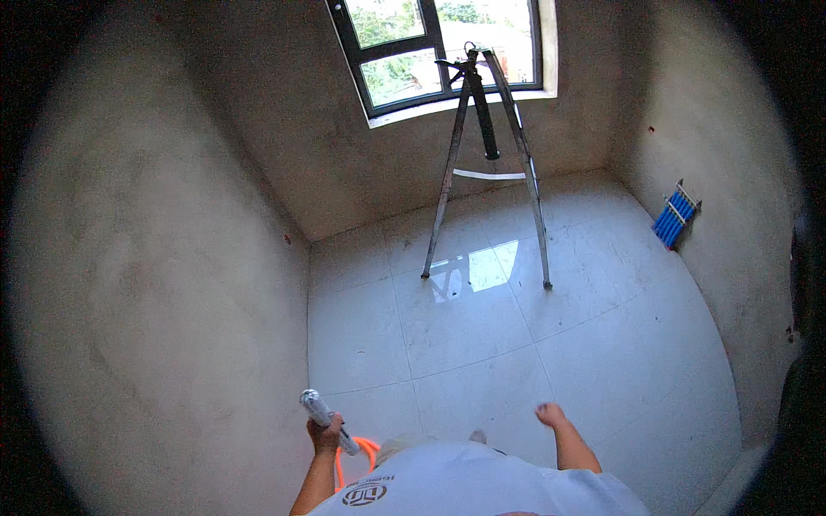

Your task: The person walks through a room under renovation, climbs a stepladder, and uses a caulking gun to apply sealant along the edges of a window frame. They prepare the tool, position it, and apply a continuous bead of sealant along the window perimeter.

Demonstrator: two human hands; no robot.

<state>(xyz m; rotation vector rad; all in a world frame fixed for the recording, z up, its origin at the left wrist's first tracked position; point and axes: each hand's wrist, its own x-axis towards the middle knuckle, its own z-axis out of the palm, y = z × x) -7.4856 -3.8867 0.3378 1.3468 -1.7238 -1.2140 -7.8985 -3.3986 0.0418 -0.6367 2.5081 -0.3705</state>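
My left hand (324,434) is closed round a silver foil sealant sausage (317,407), which tilts with its upper end toward the left wall. Just beside that hand, an orange loop (368,447) like a hose or strap hangs against my body; whether the hand also touches it is unclear. My right hand (550,414) is out to the right above the floor, its fingers curled in, and nothing shows in it. Ahead, a long black caulking gun (484,116) hangs nose down from the top of a metal stepladder (438,202).
The stepladder stands on glossy pale floor tiles (456,344) before a dark-framed window (430,43). Bare plaster walls rise on both sides. Several blue pipes (674,219) stick out low on the right wall (731,155). A dark shape is at the far right edge.
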